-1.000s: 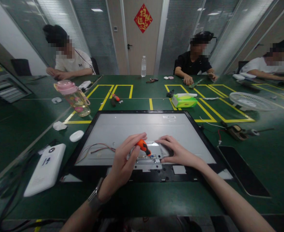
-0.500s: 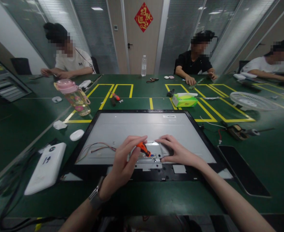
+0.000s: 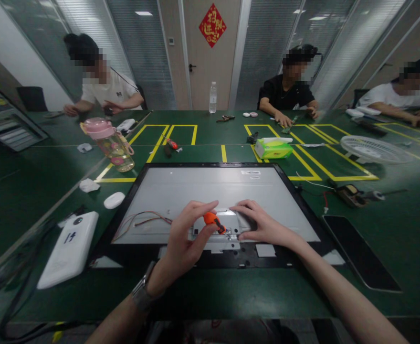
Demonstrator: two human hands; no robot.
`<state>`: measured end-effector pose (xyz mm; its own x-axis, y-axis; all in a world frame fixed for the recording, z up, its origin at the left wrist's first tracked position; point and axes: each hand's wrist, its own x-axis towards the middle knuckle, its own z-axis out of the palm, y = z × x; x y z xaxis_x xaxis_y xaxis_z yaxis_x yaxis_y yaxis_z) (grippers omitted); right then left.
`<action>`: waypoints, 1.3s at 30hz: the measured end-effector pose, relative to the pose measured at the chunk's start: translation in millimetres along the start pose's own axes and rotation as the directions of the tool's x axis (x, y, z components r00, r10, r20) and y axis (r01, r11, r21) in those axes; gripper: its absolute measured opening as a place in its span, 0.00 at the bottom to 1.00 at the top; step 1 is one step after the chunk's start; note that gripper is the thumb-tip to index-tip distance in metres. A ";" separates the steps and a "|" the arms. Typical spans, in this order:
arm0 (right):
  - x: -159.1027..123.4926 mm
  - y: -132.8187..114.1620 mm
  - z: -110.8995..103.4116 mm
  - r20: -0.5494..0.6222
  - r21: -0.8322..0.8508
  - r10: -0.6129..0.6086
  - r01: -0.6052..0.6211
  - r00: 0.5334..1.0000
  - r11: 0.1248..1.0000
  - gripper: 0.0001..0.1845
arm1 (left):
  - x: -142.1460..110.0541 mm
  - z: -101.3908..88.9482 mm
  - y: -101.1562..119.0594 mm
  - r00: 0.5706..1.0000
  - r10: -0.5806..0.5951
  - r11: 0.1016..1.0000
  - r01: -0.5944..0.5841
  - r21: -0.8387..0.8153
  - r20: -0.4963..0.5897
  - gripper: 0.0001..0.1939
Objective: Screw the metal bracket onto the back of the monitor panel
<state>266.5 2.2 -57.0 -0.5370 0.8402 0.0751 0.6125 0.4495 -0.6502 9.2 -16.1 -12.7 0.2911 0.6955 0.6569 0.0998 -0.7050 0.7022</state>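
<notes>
In front of me a flat display panel with a black frame lies back side up on the green table. My left hand is closed on a short orange and black screwdriver, tilted with its tip down at a metal bracket near the panel's front edge. My right hand rests on the panel beside that bracket, its thumb and fingers apart around the bracket's right end; I cannot make out anything held in it. Thin coloured wires lie loose on the panel's left part.
Left of the panel are a white power bank, a white case and a pink-lidded bottle. To the right lie a black phone and a motor-like part. A tissue pack sits beyond. Several people work across the table.
My left fingers have shifted and spread slightly around the screwdriver handle, which has turned a little. My right hand stays put. The person at far left has moved their hands apart.
</notes>
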 end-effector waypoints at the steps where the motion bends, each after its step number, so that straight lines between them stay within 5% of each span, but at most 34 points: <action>1: 0.0 0.0 -0.1 0.001 -0.001 0.002 -0.002 1.000 1.000 0.37 | 0.5 0.6 -0.5 0.999 0.025 0.999 -0.024 0.034 -0.028 0.17; 4: 0.0 -0.6 -0.4 -0.002 0.000 0.004 -0.004 1.000 1.000 0.38 | 0.6 0.2 -0.1 0.998 0.036 0.994 -0.030 0.101 -0.060 0.12; 9: 0.2 -2.4 -0.8 -0.001 -0.003 0.007 -0.007 1.000 1.000 0.37 | -1.0 -2.6 3.3 0.995 -0.080 0.997 0.079 0.015 0.051 0.17; 16: 0.3 -2.4 -0.5 -0.003 -0.010 0.003 -0.003 1.000 1.000 0.37 | 0.3 1.4 -1.2 1.000 -0.010 1.000 0.010 0.003 -0.019 0.08; 25: -0.3 -1.2 -0.6 -0.005 0.004 -0.007 0.007 1.000 1.000 0.37 | -3.6 -0.9 3.9 0.993 -0.097 0.993 0.102 -0.064 0.073 0.16; 31: -0.8 0.4 0.4 -0.008 -0.010 -0.011 0.011 1.000 1.000 0.37 | -1.3 -1.9 -0.4 0.999 -0.005 0.999 0.006 0.040 -0.035 0.13; 39: 0.2 -0.4 0.1 -0.005 -0.011 -0.004 0.004 1.000 1.000 0.37 | -2.8 -3.3 0.4 0.995 -0.084 0.995 0.087 -0.053 0.058 0.16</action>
<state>266.1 2.1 -56.9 -0.5367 0.8399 0.0811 0.6167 0.4561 -0.6417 5.2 -17.9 -13.3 0.3365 0.7429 0.5787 0.0737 -0.6334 0.7703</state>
